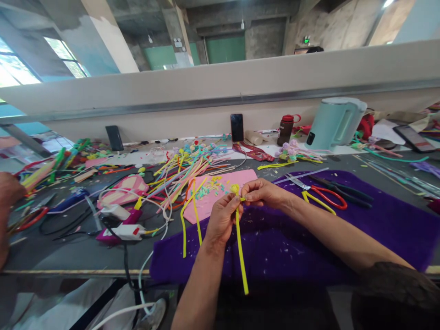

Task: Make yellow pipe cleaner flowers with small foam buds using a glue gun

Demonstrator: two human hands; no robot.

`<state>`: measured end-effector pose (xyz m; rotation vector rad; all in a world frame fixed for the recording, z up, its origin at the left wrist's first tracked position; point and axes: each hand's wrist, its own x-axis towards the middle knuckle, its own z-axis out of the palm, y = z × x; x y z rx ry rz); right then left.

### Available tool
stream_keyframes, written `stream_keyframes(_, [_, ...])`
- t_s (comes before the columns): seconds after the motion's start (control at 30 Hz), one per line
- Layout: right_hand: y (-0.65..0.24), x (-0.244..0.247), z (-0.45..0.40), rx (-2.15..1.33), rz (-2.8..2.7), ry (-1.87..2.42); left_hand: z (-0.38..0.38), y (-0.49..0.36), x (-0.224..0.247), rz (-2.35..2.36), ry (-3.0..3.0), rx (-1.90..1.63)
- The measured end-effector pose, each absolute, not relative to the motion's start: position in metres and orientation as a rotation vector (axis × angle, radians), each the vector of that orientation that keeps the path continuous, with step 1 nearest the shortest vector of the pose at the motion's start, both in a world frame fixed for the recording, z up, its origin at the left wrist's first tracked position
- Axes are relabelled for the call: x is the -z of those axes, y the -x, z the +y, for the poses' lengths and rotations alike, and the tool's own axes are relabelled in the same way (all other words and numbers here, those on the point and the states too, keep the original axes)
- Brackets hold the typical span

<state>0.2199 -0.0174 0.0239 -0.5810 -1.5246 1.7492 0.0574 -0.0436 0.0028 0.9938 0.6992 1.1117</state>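
Note:
My left hand (224, 216) pinches a yellow chenille-stem flower (235, 188) just below its small twisted head. From it a long yellow stem (241, 256) hangs down over the purple cloth (285, 243). On the flower's right side, my right hand (259, 191) is closed with thumb and finger on a short yellow piece by the head. Behind my hands lies a pink sheet (245, 176) with small yellow and teal clippings. Two loose yellow stems (196, 215) lie left of my left hand, and a bent yellow stem (321, 205) is on the cloth to the right.
Red-handled scissors (330, 196) and black-handled pliers (354, 192) lie at right. Farther back stand a kettle (332, 123), a bottle (286, 130) and a phone (237, 128). Bundled colored stems (185, 178), cables and a power strip (118, 228) are at left, near another person's hand (10, 195).

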Motion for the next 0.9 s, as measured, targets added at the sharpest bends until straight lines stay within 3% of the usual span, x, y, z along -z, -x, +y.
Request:
stream_keyframes(0.37, [-0.223,-0.025,-0.015,-1.707,-1.559,0.657,-0.042,-0.058,-0.004,0.729,-0.988,-1.098])
stream_keyframes(0.9, [-0.217,-0.043,-0.033,-0.451,-2.194,0.699,-0.037,-0.057,0.001,0.665,-0.866,-1.072])
